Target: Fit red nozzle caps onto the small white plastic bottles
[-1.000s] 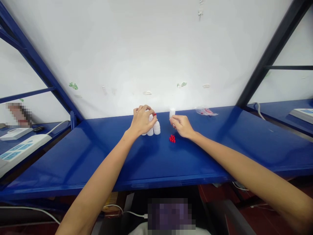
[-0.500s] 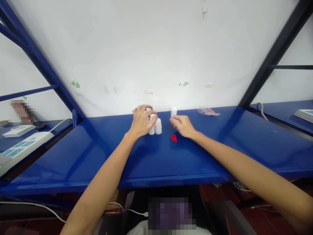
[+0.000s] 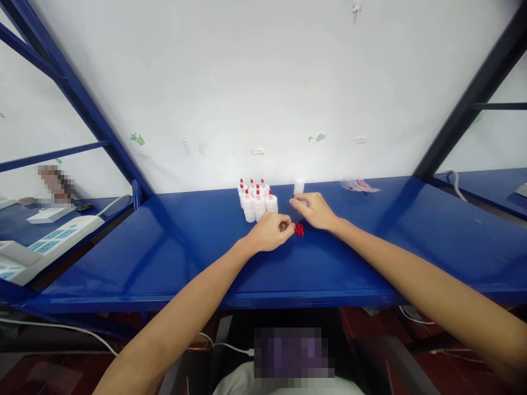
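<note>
My left hand (image 3: 269, 232) is low over the table, its thumb and forefinger pinched at the left edge of a small pile of red caps (image 3: 300, 229). Whether a cap is between those fingertips is too small to tell. Just behind it stands a tight group of white squeeze bottles (image 3: 259, 206) with red-tipped nozzles. My right hand (image 3: 316, 210) is closed in a pinch behind the caps, and what it holds, if anything, is hidden. A white cylindrical container (image 3: 299, 186) stands right behind its fingers, partly covered by them.
A clear plastic bag (image 3: 359, 185) with red pieces inside lies at the back of the blue table (image 3: 173, 247). Blue frame posts (image 3: 88, 104) rise at both sides. A white power strip (image 3: 53, 247) sits on the left, beyond the post.
My left hand has come away from the bottles, toward me and right, to the red caps, uncovering the bottle group. My right hand stays near the white container. The view has shifted slightly.
</note>
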### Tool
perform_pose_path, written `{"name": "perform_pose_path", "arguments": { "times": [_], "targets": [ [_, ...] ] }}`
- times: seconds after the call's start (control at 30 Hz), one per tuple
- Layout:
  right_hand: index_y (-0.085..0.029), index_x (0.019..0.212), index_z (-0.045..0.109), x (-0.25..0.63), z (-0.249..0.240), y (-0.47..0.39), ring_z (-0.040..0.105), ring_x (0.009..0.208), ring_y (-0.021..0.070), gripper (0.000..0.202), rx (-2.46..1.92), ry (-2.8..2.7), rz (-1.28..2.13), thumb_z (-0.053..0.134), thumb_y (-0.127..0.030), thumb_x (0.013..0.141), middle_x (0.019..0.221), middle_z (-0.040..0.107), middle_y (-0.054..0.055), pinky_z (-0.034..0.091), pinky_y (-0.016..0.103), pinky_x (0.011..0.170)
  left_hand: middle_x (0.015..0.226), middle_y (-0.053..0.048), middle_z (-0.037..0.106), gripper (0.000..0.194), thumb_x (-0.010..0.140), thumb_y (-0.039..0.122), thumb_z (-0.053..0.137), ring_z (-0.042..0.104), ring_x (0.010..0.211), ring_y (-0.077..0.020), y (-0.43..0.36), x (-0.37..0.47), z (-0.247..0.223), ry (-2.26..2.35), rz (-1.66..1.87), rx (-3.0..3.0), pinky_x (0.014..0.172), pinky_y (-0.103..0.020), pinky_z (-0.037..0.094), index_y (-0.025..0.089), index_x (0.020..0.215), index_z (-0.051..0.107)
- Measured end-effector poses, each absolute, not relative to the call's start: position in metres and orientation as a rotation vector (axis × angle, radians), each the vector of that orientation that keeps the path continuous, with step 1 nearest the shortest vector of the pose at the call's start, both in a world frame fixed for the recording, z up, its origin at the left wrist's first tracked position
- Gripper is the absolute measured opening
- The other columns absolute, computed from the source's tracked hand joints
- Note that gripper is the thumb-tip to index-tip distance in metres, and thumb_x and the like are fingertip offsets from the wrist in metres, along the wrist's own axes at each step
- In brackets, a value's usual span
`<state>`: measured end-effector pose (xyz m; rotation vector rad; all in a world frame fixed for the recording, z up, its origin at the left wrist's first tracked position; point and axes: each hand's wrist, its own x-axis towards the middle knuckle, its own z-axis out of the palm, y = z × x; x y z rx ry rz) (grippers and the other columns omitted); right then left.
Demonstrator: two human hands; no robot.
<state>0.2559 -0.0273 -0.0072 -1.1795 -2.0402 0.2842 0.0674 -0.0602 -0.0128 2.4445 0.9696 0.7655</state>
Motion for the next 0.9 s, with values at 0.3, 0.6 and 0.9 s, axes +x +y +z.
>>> {"name": "perform_pose_path", "arguments": {
  "times": [0.3,0.6,0.9],
  "targets": [
    [-0.019,0.065,0.056,0.255,-0.006,-0.027,0.045,0.056,0.0132,0.042,-1.212,-2.097,0.272,0.043,-0.048,0.093,0.059,0.056,0.000,0.028,0.028,0.059,0.091,-0.006,0.063,0.023,0.088,0.023,0.048,0.059,0.080,-0.0166,-0.037,0.059,-0.024,1.039,0.810,2.561,0.079,-0.031,0.048,0.016,0.097,0.069],
    [-0.018,0.066,0.056,0.256,-0.006,-0.027,0.045,0.058,0.0133,0.043,-1.227,-2.123,0.248,0.042,-0.048,0.093,0.060,0.054,0.000,0.028,0.028,0.060,0.099,-0.006,0.060,0.022,0.090,0.030,0.053,0.059,0.084,-0.0170,-0.044,0.060,-0.023,0.911,0.695,2.639,0.081,-0.032,0.049,0.018,0.103,0.067],
    [-0.018,0.065,0.056,0.256,-0.007,-0.026,0.043,0.057,0.0126,0.043,-1.242,-2.142,0.231,0.042,-0.047,0.094,0.058,0.050,-0.001,0.028,0.027,0.059,0.098,-0.005,0.058,0.030,0.090,0.045,0.057,0.059,0.084,-0.0182,-0.048,0.063,-0.020,0.974,0.579,2.675,0.080,-0.034,0.049,0.021,0.106,0.065]
  ]
}}
